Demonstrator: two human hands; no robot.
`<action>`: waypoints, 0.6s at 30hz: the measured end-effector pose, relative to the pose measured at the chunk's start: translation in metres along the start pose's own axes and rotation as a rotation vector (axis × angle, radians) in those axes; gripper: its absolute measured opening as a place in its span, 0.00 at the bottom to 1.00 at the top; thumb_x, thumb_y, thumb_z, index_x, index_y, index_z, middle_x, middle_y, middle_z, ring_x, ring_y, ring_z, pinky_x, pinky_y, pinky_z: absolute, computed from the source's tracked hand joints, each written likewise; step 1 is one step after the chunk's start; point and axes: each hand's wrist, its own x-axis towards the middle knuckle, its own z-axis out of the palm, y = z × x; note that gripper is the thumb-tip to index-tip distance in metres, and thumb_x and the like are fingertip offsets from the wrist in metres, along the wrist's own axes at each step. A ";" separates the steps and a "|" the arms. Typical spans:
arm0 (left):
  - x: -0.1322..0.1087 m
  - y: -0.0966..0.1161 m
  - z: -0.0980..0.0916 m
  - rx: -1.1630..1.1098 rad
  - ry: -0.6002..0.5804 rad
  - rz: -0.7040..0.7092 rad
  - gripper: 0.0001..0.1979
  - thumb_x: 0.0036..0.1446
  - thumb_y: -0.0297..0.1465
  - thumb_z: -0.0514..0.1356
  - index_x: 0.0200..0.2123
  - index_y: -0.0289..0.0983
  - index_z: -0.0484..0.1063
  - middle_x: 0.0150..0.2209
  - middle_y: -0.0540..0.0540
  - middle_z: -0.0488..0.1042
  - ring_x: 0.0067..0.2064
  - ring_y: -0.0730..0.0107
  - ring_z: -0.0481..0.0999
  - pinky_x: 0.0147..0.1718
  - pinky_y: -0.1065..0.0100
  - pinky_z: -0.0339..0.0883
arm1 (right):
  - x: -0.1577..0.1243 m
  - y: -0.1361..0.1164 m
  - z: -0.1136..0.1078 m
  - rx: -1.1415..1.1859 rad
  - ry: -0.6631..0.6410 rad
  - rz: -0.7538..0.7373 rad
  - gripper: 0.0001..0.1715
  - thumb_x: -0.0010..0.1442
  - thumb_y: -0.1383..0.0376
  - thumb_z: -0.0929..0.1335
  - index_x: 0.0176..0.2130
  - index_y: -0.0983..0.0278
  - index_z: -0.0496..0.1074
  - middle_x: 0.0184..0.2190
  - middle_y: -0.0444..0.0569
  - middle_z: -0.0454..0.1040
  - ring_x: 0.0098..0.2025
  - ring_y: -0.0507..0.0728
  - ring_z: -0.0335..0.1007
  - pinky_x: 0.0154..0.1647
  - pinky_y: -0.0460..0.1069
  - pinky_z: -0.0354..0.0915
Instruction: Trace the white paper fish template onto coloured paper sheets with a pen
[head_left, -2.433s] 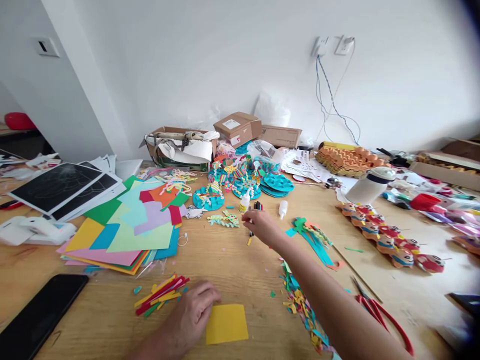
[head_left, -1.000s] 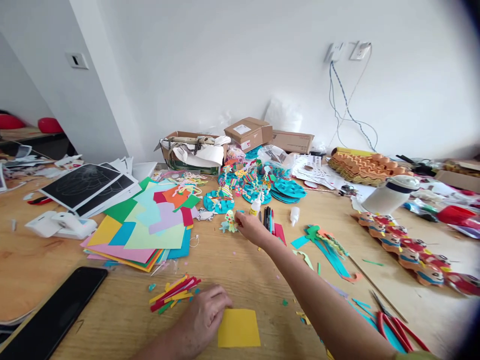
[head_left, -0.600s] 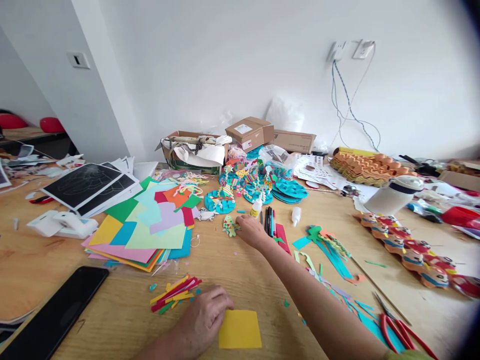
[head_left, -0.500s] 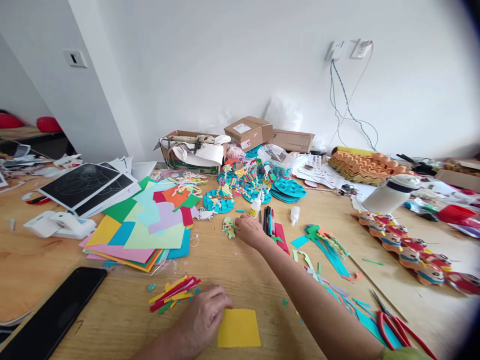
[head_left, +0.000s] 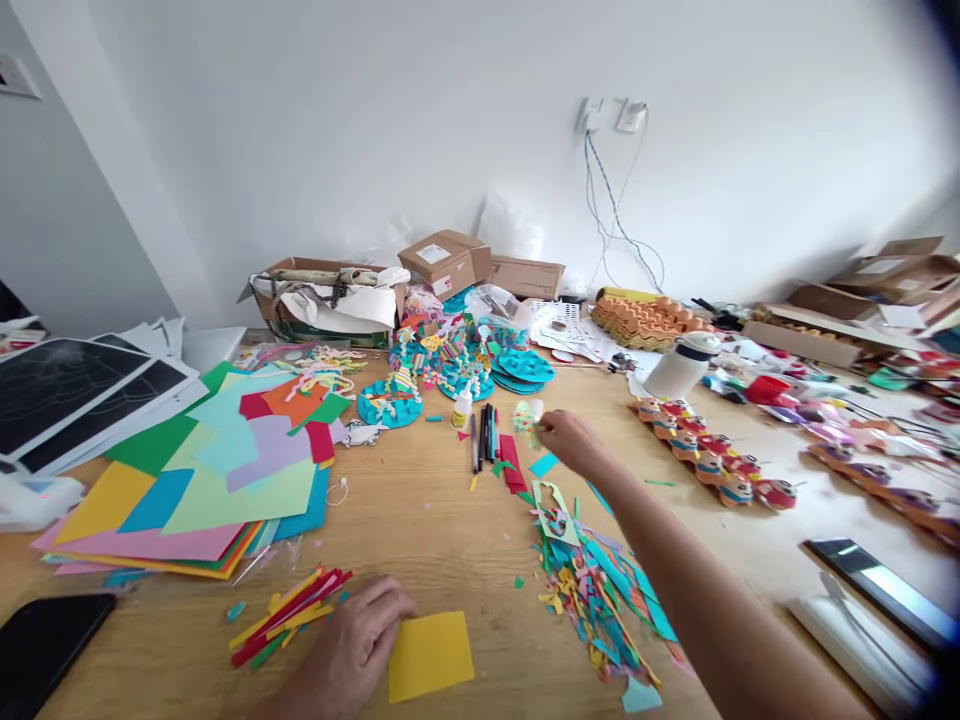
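Observation:
My left hand (head_left: 364, 635) rests on the table with its fingers curled together at the upper left corner of a yellow paper square (head_left: 431, 657). My right arm reaches far forward. At its end my right hand (head_left: 568, 440) pinches a small light green paper fish (head_left: 523, 418) with coloured spots, slightly blurred. A small white bottle (head_left: 536, 408) stands just behind the fish and is partly covered by it. Left of my left hand lies a bundle of red, yellow and green paper strips (head_left: 289, 612).
Coloured paper sheets (head_left: 240, 490) are piled at left. Pens (head_left: 486, 438) and a yellow-labelled glue bottle (head_left: 462, 408) stand mid-table. Paper scraps (head_left: 592, 590) lie beneath my right forearm. Egg-carton figures (head_left: 705, 455) line the right; blue paper-plate crafts (head_left: 390, 405) sit behind.
My right hand has lifted the paper fish off the table and carried it right. The camera view has turned to the right. My left hand stays by the yellow paper.

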 end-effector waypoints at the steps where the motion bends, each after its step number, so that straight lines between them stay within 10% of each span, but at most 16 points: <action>1: 0.000 -0.001 0.000 -0.003 0.007 0.005 0.15 0.51 0.17 0.46 0.32 0.37 0.69 0.31 0.47 0.72 0.34 0.71 0.73 0.32 0.74 0.65 | 0.001 0.022 0.000 -0.014 -0.007 0.069 0.13 0.57 0.68 0.60 0.33 0.66 0.73 0.34 0.53 0.74 0.37 0.55 0.69 0.31 0.45 0.57; 7: 0.001 -0.006 0.003 0.009 0.068 0.043 0.14 0.51 0.19 0.47 0.31 0.38 0.69 0.30 0.48 0.73 0.33 0.72 0.73 0.31 0.75 0.66 | 0.002 0.101 0.017 -0.052 -0.071 0.289 0.13 0.60 0.59 0.63 0.38 0.67 0.69 0.38 0.48 0.71 0.37 0.53 0.68 0.38 0.52 0.65; 18: 0.002 0.000 -0.001 0.007 0.145 0.032 0.13 0.54 0.23 0.48 0.33 0.38 0.71 0.30 0.47 0.74 0.33 0.71 0.74 0.32 0.73 0.68 | 0.003 0.109 0.022 -0.001 -0.076 0.243 0.15 0.60 0.61 0.64 0.45 0.66 0.67 0.45 0.51 0.69 0.44 0.56 0.67 0.43 0.56 0.65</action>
